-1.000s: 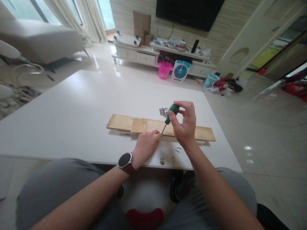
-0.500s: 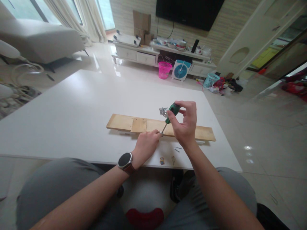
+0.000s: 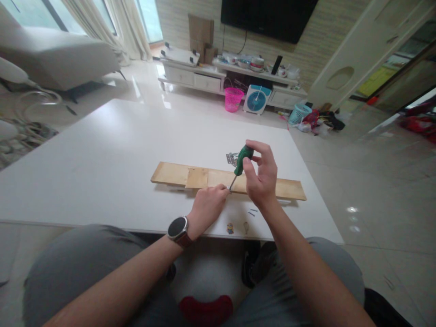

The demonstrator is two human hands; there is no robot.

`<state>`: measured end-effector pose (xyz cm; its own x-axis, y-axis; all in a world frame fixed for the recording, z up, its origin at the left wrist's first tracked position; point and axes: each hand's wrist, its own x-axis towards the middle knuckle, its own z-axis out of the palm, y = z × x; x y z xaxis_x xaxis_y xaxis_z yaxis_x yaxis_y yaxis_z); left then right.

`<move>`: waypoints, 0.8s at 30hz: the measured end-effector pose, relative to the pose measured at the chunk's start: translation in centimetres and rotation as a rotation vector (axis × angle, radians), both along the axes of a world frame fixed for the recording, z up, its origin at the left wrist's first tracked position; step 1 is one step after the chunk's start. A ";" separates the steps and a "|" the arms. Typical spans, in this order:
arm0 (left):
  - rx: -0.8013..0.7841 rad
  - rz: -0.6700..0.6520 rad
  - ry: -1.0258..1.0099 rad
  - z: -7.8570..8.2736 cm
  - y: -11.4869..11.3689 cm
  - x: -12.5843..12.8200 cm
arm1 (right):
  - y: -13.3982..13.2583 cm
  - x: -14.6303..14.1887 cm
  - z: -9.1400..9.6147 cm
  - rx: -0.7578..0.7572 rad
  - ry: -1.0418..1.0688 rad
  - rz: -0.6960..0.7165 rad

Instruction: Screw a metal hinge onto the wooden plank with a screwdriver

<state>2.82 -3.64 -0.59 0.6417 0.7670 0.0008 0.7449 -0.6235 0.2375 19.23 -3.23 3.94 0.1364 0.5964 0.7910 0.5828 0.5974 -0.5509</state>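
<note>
Our right hand (image 3: 264,175) grasps the green-handled screwdriver (image 3: 241,161), tip at the near edge of the wooden board (image 3: 220,177) on the white table (image 3: 102,168) | our left hand (image 3: 210,202) curls alongside, pinched object indiscernible to us

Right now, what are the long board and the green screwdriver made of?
The long board looks like bare wood: pale tan, slightly mottled, barely shiny. The screwdriver's handle is probably plastic, maybe rubber: deep green, fairly smooth-looking. Its shaft seems metal: thin, straight, greyish.
</note>
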 end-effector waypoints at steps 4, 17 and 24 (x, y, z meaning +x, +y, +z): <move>-0.007 -0.002 0.002 0.1 0.0 0.0 | 0.1 0.1 -0.2 -0.002 0.000 0.020; 0.023 0.003 -0.008 -0.2 0.0 0.0 | 0.0 0.0 0.1 0.028 -0.019 -0.002; -0.003 0.001 0.011 0.0 0.0 0.0 | 0.0 0.0 0.1 0.023 -0.015 -0.014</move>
<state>2.81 -3.66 -0.55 0.6410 0.7675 -0.0087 0.7480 -0.6222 0.2310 19.19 -3.19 4.02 0.1324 0.5762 0.8065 0.5994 0.6016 -0.5281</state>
